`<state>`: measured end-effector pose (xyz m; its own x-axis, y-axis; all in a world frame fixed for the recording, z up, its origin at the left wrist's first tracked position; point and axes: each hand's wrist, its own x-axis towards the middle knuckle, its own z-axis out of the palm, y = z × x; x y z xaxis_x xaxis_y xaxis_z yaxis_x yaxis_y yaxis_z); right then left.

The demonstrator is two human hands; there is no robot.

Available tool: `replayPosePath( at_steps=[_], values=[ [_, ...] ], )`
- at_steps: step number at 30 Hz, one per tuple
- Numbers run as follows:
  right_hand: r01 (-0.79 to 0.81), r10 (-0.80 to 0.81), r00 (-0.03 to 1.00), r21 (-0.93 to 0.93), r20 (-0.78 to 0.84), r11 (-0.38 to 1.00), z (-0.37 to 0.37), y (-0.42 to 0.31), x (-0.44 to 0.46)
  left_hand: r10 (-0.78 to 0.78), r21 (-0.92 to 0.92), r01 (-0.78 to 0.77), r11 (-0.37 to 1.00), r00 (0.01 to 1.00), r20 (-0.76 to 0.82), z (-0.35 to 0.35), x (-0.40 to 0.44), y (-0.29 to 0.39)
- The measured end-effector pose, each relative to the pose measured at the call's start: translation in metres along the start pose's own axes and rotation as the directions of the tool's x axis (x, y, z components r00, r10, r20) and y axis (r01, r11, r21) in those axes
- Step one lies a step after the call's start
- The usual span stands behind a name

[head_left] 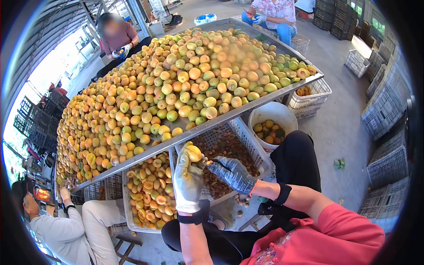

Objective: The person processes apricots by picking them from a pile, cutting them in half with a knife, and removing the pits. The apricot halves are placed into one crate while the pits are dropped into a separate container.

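Concrete floor (338,141) | stacked crates (385,104) | metal-edged table (265,103) | heaped fruit (176,75) | seated co-workers (57,232)

Daylight enters brightly from the open left side, bleaching the view beyond the roof (48,28) to white. Soft shadow lies beneath the surface (247,110). My left hand (187,179) and right hand (234,173) appear sharp; a hazy smudge veils some apricots (239,55), and blur masks a seated person's (120,36) head. Wide-angle distortion bends the crates (386,108) at right, within a blue-fringed black border.
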<state>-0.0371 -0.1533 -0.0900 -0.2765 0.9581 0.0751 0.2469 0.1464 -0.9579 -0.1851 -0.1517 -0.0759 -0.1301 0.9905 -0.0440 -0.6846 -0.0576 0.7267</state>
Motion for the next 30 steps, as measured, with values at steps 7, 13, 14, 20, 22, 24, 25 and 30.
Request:
replayPosePath(
  at_steps=[7, 13, 14, 20, 22, 24, 25, 30],
  values=[
    [0.008, -0.011, 0.995, 0.036, 0.096, 0.999, -0.01, -0.02, 0.006, 0.056, 0.352, -0.098, 0.931, 0.99, 0.128, -0.018, 0.001, 0.01],
    [0.077, -0.077, 0.997, 0.01, 0.024, 0.997, -0.007, -0.008, -0.002, 0.027, 0.023, -0.029, 0.999, 0.995, 0.097, 0.005, -0.005, -0.002],
    [0.057, -0.057, 0.998, 0.018, 0.039, 0.998, -0.008, -0.008, -0.002, 0.052, 0.092, -0.056, 0.994, 0.997, 0.049, 0.005, -0.005, 0.001],
    [0.107, -0.106, 0.994, -0.051, 0.016, 0.993, -0.006, -0.025, 0.001, 0.076, 0.217, -0.084, 0.973, 0.996, 0.048, 0.001, -0.005, 0.005],
    [0.177, -0.178, 0.984, -0.033, -0.024, 0.984, 0.001, -0.018, 0.003, -0.006, 0.233, 0.016, 0.972, 0.999, -0.043, 0.005, -0.008, 0.011],
    [0.251, -0.252, 0.966, -0.019, -0.061, 0.968, 0.001, -0.019, 0.004, 0.076, 0.203, -0.072, 0.976, 0.997, -0.007, 0.004, -0.001, 0.006],
    [0.135, -0.135, 0.991, 0.072, -0.009, 0.988, -0.002, -0.025, 0.004, 0.155, 0.175, -0.157, 0.972, 0.988, 0.028, 0.005, 0.001, 0.005],
    [-0.042, 0.027, 0.995, 0.154, 0.1, 0.987, -0.001, -0.032, 0.003, 0.183, 0.318, -0.18, 0.931, 0.983, 0.02, 0.015, -0.008, 0.014]
  ],
)
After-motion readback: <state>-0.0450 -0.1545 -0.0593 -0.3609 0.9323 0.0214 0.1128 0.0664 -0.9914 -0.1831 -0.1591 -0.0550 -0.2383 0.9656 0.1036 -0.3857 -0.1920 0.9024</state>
